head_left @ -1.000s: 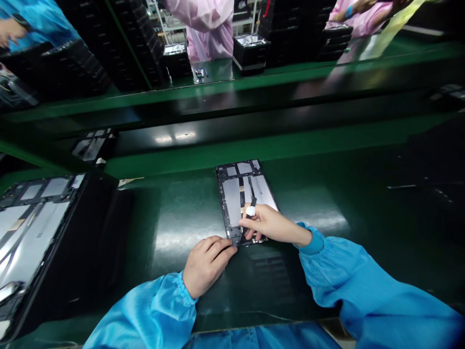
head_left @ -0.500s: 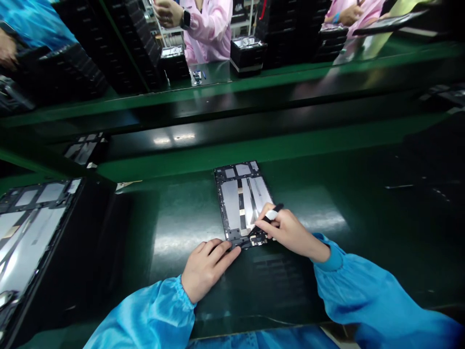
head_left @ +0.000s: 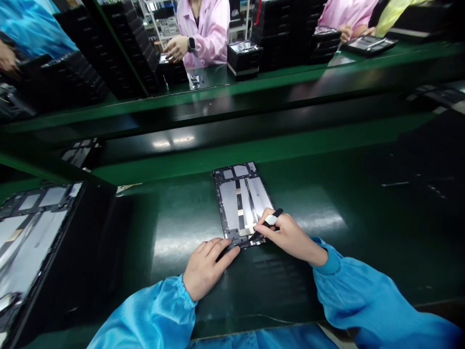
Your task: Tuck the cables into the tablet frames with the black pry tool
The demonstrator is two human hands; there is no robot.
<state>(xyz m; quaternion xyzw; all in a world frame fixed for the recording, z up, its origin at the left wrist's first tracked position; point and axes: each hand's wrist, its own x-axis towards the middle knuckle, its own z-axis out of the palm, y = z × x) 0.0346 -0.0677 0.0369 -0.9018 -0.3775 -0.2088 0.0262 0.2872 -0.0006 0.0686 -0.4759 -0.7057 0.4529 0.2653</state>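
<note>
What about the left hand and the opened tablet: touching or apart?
Touching. Head view: fingertips of the left hand press the tablet at its near corner.

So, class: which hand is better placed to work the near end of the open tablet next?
Right. The right hand grips the black tool, its tip on the open tablet at its near end. The left hand is empty, fingers flat at the tablet's near corner.

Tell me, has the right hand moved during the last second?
Yes. The right hand has slid right across the tablet, now mostly beyond its right edge, and its tool now leans right.
</note>
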